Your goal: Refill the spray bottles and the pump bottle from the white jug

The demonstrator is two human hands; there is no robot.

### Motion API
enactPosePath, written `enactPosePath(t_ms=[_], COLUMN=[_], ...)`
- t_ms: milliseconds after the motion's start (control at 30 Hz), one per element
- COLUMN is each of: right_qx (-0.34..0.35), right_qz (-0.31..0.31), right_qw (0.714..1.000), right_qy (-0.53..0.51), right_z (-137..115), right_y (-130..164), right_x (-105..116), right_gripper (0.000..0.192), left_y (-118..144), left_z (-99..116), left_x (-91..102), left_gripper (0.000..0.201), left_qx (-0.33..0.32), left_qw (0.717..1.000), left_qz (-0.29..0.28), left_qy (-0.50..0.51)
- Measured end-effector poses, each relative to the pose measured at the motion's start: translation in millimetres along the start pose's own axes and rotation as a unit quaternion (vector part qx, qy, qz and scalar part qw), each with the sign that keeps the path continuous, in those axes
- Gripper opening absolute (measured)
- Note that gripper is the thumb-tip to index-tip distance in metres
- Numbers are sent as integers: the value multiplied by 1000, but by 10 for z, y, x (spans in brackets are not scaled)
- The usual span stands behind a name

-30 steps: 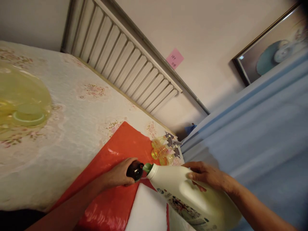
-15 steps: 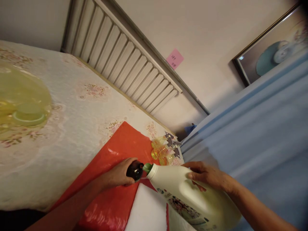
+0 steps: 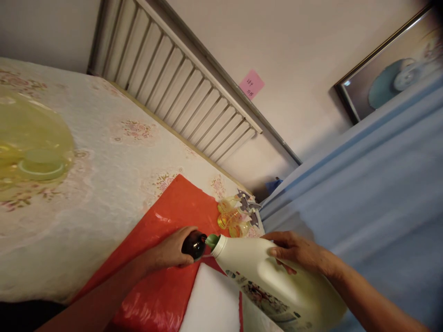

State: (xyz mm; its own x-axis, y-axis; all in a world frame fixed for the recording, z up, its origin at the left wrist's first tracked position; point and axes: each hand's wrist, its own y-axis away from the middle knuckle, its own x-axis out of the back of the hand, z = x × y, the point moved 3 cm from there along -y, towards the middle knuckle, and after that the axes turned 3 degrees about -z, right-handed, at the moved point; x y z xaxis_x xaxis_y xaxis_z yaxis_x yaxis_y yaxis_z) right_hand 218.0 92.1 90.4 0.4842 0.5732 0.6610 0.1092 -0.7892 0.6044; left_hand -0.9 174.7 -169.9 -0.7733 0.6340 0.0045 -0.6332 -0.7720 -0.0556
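Over the red mat (image 3: 183,203), the left hand (image 3: 171,248) grips a dark bottle (image 3: 194,246) just beside the green spout (image 3: 212,241) of a tilted jug (image 3: 263,263), held by the right hand (image 3: 297,252); all match the earlier frame. The jug's label (image 3: 265,299) and the pink note (image 3: 252,84) bear unreadably small writing.

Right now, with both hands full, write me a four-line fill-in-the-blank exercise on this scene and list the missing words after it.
1. The left hand holds a dark container close to the ____ spout of the jug in the right hand.
2. The glossy sheet on the table is ____.
3. The note near the radiator is ____.
4. The large cloth beside the framed picture is ____.

Missing words: green; red; pink; blue.
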Motion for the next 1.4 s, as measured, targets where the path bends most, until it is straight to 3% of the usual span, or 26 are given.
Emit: enactPosePath(t_ms=[633,1400], right_qx=[-1,-3], right_qz=[1,1], right_qw=[1000,1000], right_qy=[4,6], right_z=[39,44], right_y=[-25,-22], right_x=[31,37], right_gripper=[50,48], left_y=[-14,22], left_z=[-52,48], left_x=[2,11], left_gripper=[75,68], left_qx=[-3,-6], left_qw=[1000,999], left_qz=[9,17], left_qy=[-9,-28])
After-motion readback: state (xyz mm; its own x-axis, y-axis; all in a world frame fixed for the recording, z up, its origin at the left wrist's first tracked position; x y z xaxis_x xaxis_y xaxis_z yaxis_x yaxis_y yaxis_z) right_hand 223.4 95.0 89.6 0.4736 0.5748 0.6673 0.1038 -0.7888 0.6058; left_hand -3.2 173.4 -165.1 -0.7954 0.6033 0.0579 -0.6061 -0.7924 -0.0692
